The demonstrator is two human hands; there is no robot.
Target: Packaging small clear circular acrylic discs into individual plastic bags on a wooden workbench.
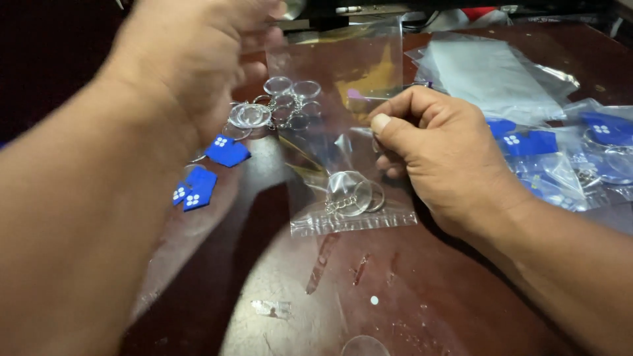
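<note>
Wooden table (422, 290), one bag (343, 132), three blue tags (227, 150)

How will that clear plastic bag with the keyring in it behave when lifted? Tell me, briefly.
The clear plastic bag looks thin and creased, so probably floppy. The clear keyring lies at its lower end, so that end likely sags. Its glossy film may slip in the right hand.
</note>
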